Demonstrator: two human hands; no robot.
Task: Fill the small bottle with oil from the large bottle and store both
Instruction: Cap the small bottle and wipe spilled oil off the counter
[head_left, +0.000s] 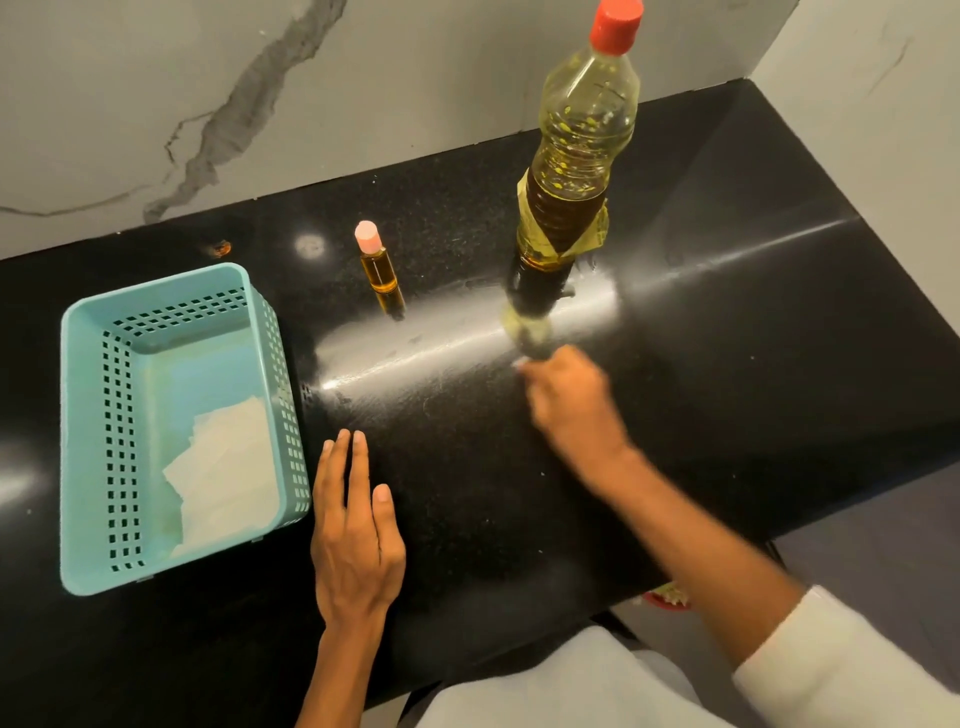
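Note:
The large oil bottle (582, 156) stands upright on the black counter (727, 312). It has a red cap, a torn yellow label and is partly full. Left of it stands the small bottle (382, 273), pink-capped and holding amber oil. My right hand (576, 410) is blurred in motion just in front of the large bottle's base. Its fingers curl round a pale crumpled tissue (524, 330) that presses on the counter. My left hand (356, 530) lies flat on the counter, fingers straight, holding nothing, beside the basket.
A teal perforated basket (83, 415) sits at the left with white tissue (223, 467) lying in it. A marble wall runs behind the counter. The counter's front edge drops off at the lower right. Smeared streaks shine on the counter around the bottles.

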